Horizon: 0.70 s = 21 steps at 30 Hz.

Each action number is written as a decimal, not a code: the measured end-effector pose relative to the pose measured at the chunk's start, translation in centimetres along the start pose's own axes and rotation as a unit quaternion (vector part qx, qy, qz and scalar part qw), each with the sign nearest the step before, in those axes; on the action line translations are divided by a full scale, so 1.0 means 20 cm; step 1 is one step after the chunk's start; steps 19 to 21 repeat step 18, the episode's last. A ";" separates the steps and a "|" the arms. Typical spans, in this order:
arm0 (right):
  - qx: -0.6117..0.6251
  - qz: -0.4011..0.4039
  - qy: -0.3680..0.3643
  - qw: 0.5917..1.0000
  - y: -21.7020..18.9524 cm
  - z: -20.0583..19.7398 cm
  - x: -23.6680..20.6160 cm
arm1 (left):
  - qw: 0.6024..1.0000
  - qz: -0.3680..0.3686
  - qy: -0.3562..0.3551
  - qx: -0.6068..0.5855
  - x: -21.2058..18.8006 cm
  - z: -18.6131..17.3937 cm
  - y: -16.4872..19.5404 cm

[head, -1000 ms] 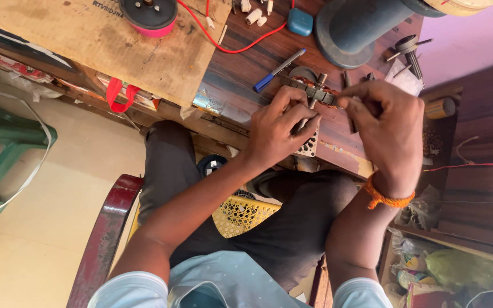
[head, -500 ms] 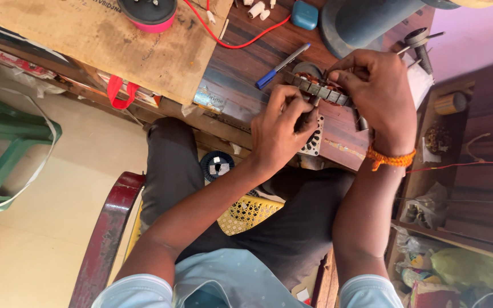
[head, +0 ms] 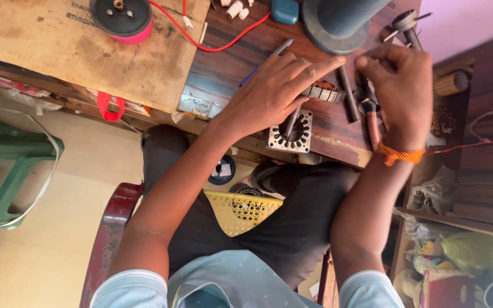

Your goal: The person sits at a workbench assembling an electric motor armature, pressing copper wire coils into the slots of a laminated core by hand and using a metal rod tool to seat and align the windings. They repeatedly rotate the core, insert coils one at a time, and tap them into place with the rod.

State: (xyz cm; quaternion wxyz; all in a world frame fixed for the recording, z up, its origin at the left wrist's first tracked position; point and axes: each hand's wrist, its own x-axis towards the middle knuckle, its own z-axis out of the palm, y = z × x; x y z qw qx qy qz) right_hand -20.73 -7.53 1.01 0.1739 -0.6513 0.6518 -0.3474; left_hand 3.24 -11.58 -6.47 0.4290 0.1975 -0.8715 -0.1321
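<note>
Dark varnished wood bench (head: 241,68), matt cardboard sheet (head: 58,51), dull metal stator (head: 291,132), yellow plastic basket (head: 241,210).

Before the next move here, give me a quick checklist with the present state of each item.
1. Left hand on the bench: ok, it rests flat over the small wound core.
2. Right hand grip: cannot tell, blurred.
3. Square stator plate on the bench: ok, though near the front edge.
4. Dark rod visible between the hands: ok.
5. Red wire away from both hands: ok.
</note>
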 end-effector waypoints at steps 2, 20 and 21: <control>0.106 0.069 -0.008 0.992 -0.05 -0.05 -0.07 | 1.000 -0.013 -0.010 -0.026 0.00 0.00 -0.02; -0.103 -0.018 -0.155 0.982 -0.36 0.16 -0.25 | 1.000 -0.002 0.004 0.006 -0.06 0.03 -0.04; -0.103 -0.018 -0.155 0.982 -0.36 0.16 -0.25 | 1.000 -0.002 0.004 0.006 -0.06 0.03 -0.04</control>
